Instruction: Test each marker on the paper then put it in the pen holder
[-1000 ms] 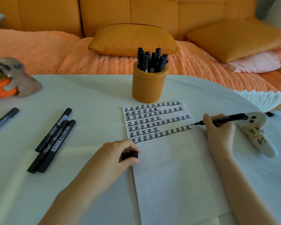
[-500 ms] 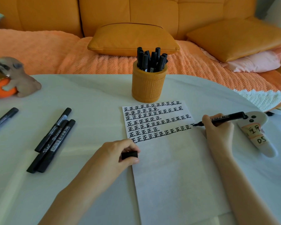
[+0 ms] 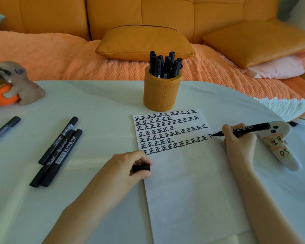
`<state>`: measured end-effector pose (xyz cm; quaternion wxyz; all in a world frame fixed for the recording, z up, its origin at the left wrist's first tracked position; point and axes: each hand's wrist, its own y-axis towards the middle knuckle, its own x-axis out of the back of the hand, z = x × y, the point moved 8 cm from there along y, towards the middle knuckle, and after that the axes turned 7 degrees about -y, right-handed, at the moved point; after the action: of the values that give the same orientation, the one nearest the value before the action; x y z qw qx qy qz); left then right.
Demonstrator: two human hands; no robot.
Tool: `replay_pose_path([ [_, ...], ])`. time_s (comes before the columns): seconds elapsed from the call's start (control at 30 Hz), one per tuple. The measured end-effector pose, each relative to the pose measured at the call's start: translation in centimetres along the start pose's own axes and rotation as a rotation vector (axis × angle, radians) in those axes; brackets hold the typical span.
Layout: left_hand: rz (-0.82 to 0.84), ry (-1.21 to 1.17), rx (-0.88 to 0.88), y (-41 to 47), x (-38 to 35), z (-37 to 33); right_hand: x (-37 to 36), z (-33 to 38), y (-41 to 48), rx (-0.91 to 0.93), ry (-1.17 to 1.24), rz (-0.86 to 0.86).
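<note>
A white paper [image 3: 188, 182] lies on the table, its top covered with rows of black characters. My right hand [image 3: 239, 140] grips an uncapped black marker [image 3: 250, 128], whose tip touches the paper at the right end of a row beside a fresh part-drawn stroke. My left hand [image 3: 127, 166] rests on the paper's left edge and pinches the marker's black cap [image 3: 141, 168]. An orange pen holder [image 3: 161, 92] with several black markers stands just beyond the paper. Three capped black markers [image 3: 58, 148] lie on the left, and another marker [image 3: 4, 128] at the far left edge.
A white labelled device [image 3: 280, 145] lies on the table right of my right hand. A dog figurine on an orange base [image 3: 14, 85] sits at the far left. Behind the white table [image 3: 95, 103] is an orange sofa with cushions [image 3: 144, 41].
The marker tip came down onto the paper's right edge and drew a new partial character at the end of the row. My left hand stayed put with the cap.
</note>
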<state>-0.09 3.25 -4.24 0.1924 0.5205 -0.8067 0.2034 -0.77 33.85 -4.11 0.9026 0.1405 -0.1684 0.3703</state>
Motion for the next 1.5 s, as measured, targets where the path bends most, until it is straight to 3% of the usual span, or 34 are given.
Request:
replay_pose_path([
  [1.5, 0.000, -0.016, 0.014, 0.10, -0.06, 0.28, -0.17, 0.35, -0.20, 0.009, -0.006, 0.017],
])
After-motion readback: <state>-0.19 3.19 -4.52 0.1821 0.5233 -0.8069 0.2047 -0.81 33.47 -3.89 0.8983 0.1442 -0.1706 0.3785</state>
